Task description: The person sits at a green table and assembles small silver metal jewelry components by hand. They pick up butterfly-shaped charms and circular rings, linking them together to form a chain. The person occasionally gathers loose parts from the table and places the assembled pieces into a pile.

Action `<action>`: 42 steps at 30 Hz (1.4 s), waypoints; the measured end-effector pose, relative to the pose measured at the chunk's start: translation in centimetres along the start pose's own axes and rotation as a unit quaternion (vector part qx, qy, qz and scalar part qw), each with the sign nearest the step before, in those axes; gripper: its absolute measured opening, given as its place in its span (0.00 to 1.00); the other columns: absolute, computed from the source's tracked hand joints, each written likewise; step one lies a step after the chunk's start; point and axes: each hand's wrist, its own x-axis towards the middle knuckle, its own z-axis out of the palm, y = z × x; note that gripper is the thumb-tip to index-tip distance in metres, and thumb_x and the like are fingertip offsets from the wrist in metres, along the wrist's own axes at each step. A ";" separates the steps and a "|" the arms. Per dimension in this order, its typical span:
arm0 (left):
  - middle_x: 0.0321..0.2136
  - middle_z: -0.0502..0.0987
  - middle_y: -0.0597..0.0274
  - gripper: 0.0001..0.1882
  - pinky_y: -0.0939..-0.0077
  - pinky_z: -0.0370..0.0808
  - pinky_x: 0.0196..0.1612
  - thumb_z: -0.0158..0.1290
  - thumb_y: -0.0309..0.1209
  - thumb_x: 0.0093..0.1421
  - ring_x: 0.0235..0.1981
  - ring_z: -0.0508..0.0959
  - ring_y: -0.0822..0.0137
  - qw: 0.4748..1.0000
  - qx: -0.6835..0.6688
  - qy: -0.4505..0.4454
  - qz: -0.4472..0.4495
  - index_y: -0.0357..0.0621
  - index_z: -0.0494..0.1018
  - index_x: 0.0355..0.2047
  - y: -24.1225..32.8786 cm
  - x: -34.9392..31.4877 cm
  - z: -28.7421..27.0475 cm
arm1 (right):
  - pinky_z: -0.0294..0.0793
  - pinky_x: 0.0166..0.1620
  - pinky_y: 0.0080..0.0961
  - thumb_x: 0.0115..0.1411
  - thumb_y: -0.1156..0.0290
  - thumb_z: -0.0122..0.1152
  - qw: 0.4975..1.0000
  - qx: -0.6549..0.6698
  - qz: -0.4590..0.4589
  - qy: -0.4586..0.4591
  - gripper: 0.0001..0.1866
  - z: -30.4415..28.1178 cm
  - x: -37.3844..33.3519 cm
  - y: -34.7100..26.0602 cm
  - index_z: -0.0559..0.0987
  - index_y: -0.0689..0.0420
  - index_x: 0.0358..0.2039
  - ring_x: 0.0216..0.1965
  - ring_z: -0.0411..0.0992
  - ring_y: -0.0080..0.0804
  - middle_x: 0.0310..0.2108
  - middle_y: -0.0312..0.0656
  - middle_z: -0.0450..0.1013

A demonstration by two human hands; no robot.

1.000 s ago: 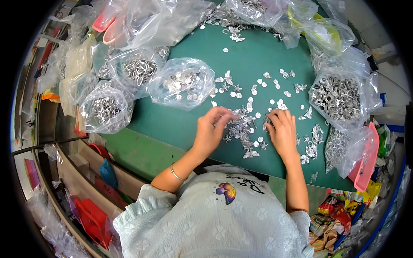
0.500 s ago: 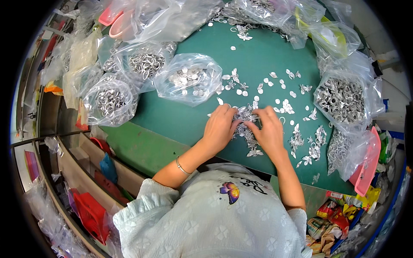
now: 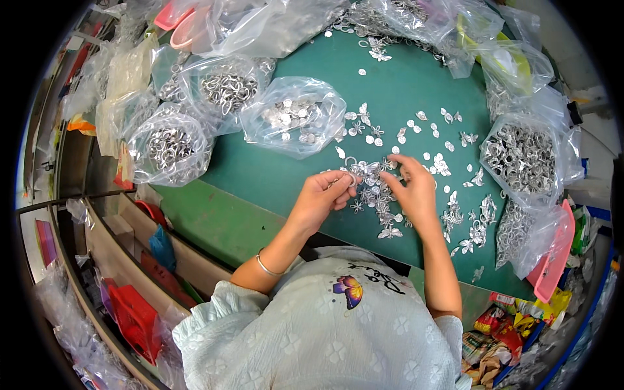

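Observation:
My left hand (image 3: 320, 197) is closed, thumb against bent fingers, around a small silvery ring (image 3: 353, 179) that pokes out at the fingertips. Across a heap of silvery metal pieces (image 3: 373, 194), some flower-shaped, my right hand (image 3: 417, 194) has its thumb and fingers apart. Its fingertips hover over or touch the heap's right edge; I cannot tell which. Nothing shows between them. Another ring (image 3: 351, 160) lies at the heap's far edge. Round discs (image 3: 426, 156) and leaf-like pieces (image 3: 442, 166) are scattered beyond my right hand on the green tabletop (image 3: 260, 179).
Clear bags of rings (image 3: 170, 146) and a bag of discs (image 3: 292, 114) stand at the left. Another bag of metal rings (image 3: 520, 153) and a pink basket (image 3: 552, 260) line the right edge. More plastic bags (image 3: 279, 26) crowd the far side. Small clusters (image 3: 478, 227) lie near right.
My left hand has drawn back from the heap toward me, now with a ring in its fingers. My right hand has opened and shifted slightly right. The whole view has shifted a little.

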 end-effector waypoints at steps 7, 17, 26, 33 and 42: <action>0.18 0.70 0.66 0.12 0.85 0.58 0.18 0.42 0.26 0.60 0.15 0.62 0.79 0.968 0.215 0.069 0.108 0.33 0.70 0.41 0.1 1.0 0.4 | 0.59 0.17 0.23 0.51 0.73 0.58 0.946 0.298 0.120 -0.044 0.06 -0.4 -0.3 2.4 0.71 0.58 0.28 0.18 0.65 0.28 0.20 0.36 0.66; 0.26 0.69 0.52 0.15 0.64 0.68 0.32 0.50 0.24 0.52 0.29 0.71 0.52 0.743 0.595 0.124 0.281 0.37 0.67 0.41 0.1 2.8 1.3 | 0.63 0.21 0.23 0.48 0.72 0.61 0.998 0.003 0.038 -0.052 0.07 -0.5 0.6 0.9 0.76 0.58 0.29 0.15 0.62 0.28 0.17 0.36 0.64; 0.26 0.68 0.55 0.16 0.68 0.68 0.32 0.56 0.26 0.48 0.29 0.70 0.57 0.787 0.536 0.138 0.273 0.38 0.67 0.38 -2.0 0.6 0.3 | 0.55 0.13 0.14 0.53 0.75 0.52 0.762 0.610 0.188 -0.108 0.08 -1.7 0.5 1.9 0.72 0.62 0.35 0.17 0.63 0.23 0.17 0.36 0.65; 0.29 0.69 0.61 0.10 0.80 0.65 0.28 0.47 0.27 0.52 0.28 0.67 0.70 0.989 -0.136 0.035 0.039 0.39 0.66 0.35 -0.9 -0.2 -0.2 | 0.63 0.21 0.21 0.47 0.71 0.63 0.989 0.074 0.105 -0.068 0.09 0.3 0.8 0.6 0.76 0.62 0.27 0.18 0.66 0.22 0.17 0.35 0.66; 0.28 0.66 0.60 0.16 0.74 0.67 0.26 0.56 0.26 0.47 0.26 0.69 0.66 0.845 0.481 0.149 0.179 0.43 0.67 0.37 -1.1 -1.1 -0.1 | 0.57 0.15 0.14 0.52 0.72 0.57 0.814 0.526 0.179 -0.171 0.06 -1.4 0.8 1.2 0.72 0.60 0.28 0.17 0.64 0.23 0.20 0.34 0.66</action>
